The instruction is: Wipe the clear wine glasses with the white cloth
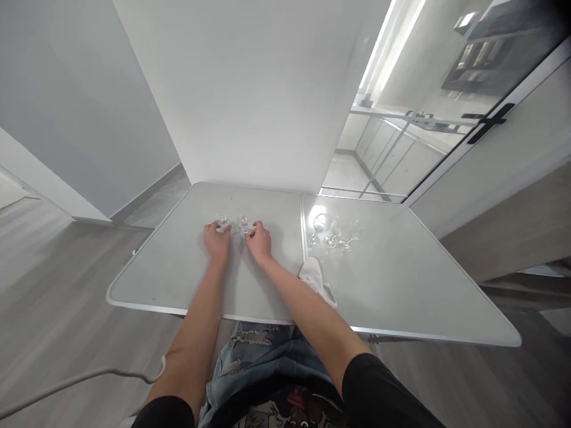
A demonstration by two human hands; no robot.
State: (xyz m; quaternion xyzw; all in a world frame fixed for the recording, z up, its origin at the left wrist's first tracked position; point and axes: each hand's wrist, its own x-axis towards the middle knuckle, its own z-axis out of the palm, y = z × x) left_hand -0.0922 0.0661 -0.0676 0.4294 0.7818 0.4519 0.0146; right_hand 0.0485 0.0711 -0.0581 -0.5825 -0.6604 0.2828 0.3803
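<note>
Both my hands rest on the left half of a grey folding table point(178, 273). My left hand point(217, 239) has its fingers closed around the base of a clear stemmed glass point(222, 222). Beside it, my right hand point(259, 240) grips the base of a second clear glass point(244, 224). The two glasses stand close together, just beyond my fingertips. Their upper parts are nearly invisible against the pale wall.
Several more clear glasses point(332, 233) stand grouped on the right half of the table. A crumpled white cloth point(316, 279) lies near the front edge by my right forearm. A white wall panel stands behind the table, and a grey cable point(80, 380) runs across the floor at left.
</note>
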